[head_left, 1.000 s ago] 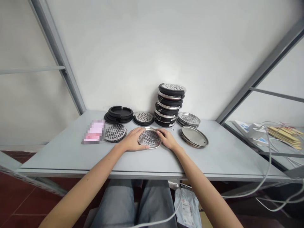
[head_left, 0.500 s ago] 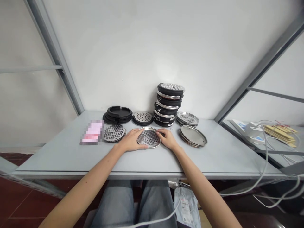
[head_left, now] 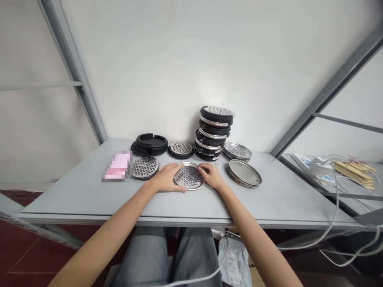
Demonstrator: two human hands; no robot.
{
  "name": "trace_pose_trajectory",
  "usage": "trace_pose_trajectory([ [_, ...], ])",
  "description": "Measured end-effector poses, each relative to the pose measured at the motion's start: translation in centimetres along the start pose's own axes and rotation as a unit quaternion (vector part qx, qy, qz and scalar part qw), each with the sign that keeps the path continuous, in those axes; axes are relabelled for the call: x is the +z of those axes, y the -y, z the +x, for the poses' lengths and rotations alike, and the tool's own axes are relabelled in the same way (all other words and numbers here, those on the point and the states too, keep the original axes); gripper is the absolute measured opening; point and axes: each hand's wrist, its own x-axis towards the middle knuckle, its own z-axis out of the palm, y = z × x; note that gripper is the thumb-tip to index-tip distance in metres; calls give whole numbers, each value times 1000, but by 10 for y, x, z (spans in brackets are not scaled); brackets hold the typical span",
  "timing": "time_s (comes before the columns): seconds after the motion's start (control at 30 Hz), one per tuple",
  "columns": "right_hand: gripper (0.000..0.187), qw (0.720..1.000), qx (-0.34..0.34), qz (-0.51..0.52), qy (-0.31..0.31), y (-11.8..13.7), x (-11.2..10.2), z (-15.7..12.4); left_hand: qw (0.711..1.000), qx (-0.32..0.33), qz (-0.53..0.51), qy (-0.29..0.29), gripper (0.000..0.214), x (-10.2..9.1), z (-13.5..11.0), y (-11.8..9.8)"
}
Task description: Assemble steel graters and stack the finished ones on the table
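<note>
In front of me on the table lies a round metal dish (head_left: 191,188) with a raised shiny rim. A perforated metal disc (head_left: 189,177) rests inside it. My left hand (head_left: 167,177) curves around the dish's left side, fingers at the far rim and thumb at the near edge. At the right rim my right hand (head_left: 211,174) is closed, its thumb and forefinger pressing there. Left of the dish is a stack of perforated discs (head_left: 145,167); to its right, a stack of plain metal lids (head_left: 244,173).
Black rings (head_left: 151,142) are piled at the back left. A disc on a black base (head_left: 181,149) stands beside a tall stack of black and metal rounds (head_left: 214,131). Behind the lids are more perforated dishes (head_left: 237,151). A small wire ring (head_left: 216,164) and a pink blurred item (head_left: 118,165) also lie here.
The perforated disc's left edge, tilted up before, now sits down within the dish's rim. My hands have kept nearly the same places; the whole view has shifted slightly.
</note>
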Motion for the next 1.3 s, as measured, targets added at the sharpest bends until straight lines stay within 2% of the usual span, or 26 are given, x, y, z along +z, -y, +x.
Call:
trace_pose_trajectory([
  [0.37,25,1000,10,5,1,1,0,-1,999,-22,-30,-11,101,1,-1,3],
  [0.6,26,999,42,1,-27,5,-3,-1,999,-12,-30,-25,91,-6,0,-5],
  [0.73,27,998,55,6,-31,6,-4,-1,999,-22,-27,-28,93,-6,0,-6],
  [1.07,25,999,16,-13,-44,-1,-2,0,999,-18,-22,-42,91,-4,1,-4],
  [1.3,25,999,14,-15,-41,-2,-3,-1,999,-23,-16,-40,88,0,2,1],
])
